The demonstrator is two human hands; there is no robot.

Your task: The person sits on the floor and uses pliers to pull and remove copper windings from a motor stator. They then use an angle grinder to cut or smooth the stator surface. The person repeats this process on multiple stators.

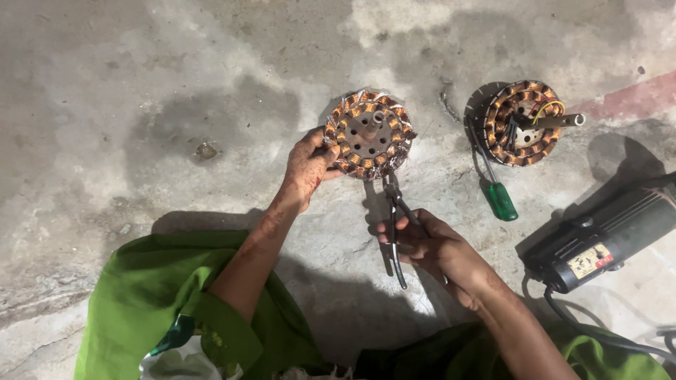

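Observation:
My left hand [308, 166] grips the left rim of a round motor stator [370, 134] wound with copper coils, holding it tilted up off the concrete floor. My right hand [438, 246] is closed around the dark handles of a pair of pliers [394, 218]. The jaws of the pliers touch the stator's lower edge. Green sleeves cover both my arms and my lap.
A second copper-wound stator [522, 123] with a shaft and coloured wires lies on the floor at the right. A green-handled screwdriver [498, 197] lies beside it. A black power tool [605, 239] with a cable rests at the far right. The floor [141, 105] is stained concrete.

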